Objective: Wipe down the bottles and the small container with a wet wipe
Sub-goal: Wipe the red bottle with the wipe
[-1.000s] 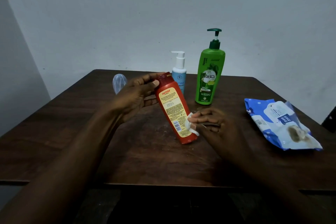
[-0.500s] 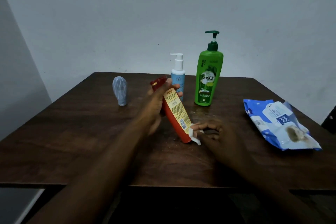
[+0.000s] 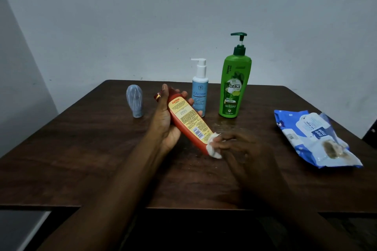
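My left hand (image 3: 165, 126) grips a red bottle (image 3: 189, 120) with a yellow label, fingers (image 3: 190, 101) curled round its upper body and thumb along the near side. The bottle is tilted, cap end pointing away and left, base end low towards my right hand (image 3: 234, 144). The right fingers pinch a crumpled white wet wipe (image 3: 214, 147) against the bottle's base. In the dim light I cannot tell whether the base touches the dark wooden surface (image 3: 81, 159). Just behind the red bottle a pale blue pump bottle (image 3: 200, 95) stands upright, partly hidden by my left fingertips. A taller green pump bottle (image 3: 234, 87) stands beside it on the right. A small grey container (image 3: 135, 100) stands upright to the left. A blue and white wipes pack (image 3: 314, 138) lies flat, well apart on the right.
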### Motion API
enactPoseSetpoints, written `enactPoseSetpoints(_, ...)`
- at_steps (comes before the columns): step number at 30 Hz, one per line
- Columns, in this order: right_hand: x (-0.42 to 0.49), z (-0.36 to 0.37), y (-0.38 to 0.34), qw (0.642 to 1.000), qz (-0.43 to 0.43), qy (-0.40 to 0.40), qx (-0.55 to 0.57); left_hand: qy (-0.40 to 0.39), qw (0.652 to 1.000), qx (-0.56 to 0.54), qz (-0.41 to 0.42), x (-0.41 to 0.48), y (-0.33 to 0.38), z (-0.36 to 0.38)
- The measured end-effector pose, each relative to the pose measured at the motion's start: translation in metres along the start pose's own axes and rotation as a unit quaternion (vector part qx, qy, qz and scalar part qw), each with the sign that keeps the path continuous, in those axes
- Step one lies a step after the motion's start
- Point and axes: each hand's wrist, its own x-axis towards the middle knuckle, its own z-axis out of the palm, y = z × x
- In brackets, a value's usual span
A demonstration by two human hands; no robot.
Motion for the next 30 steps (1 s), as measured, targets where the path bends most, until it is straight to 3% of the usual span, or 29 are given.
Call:
enactPoseSetpoints(4,0.011,-0.012,0.008,0.991,0.097,0.037,0.081,-0.022,1.000,-0.012,-0.006,-0.004,0.004,0.002)
enactPoseSetpoints(9,0.005,-0.008,-0.004,0.984,0.123,0.081,0.102,-0.061,0.998,-0.012,-0.006,-0.008,0.007,0.011)
enactPoseSetpoints(13,-0.001,-0.006,-0.014,0.990,0.039,0.116,0.064,-0.075,0.997,0.002,-0.003,-0.009,0.009,0.014)
enactPoseSetpoints(16,-0.005,0.001,-0.017,0.993,-0.067,0.095,-0.037,-0.073,0.997,0.007,-0.001,-0.009,0.007,0.016)
enactPoseSetpoints(19,-0.005,0.009,-0.017,0.991,-0.123,0.051,-0.013,-0.080,0.997,0.020,-0.001,-0.011,0.004,0.019)
enactPoseSetpoints(22,-0.001,0.010,-0.014,0.985,-0.160,0.033,-0.062,-0.091,0.994,0.055,0.000,-0.014,0.002,0.022)
enactPoseSetpoints(26,0.023,0.001,-0.021,0.996,-0.045,0.081,-0.010,-0.117,0.981,0.153,-0.005,-0.017,0.000,0.021)
enactPoseSetpoints(30,0.064,-0.004,-0.022,0.981,0.045,0.146,0.116,-0.124,0.973,0.194,-0.018,-0.017,0.003,0.022)
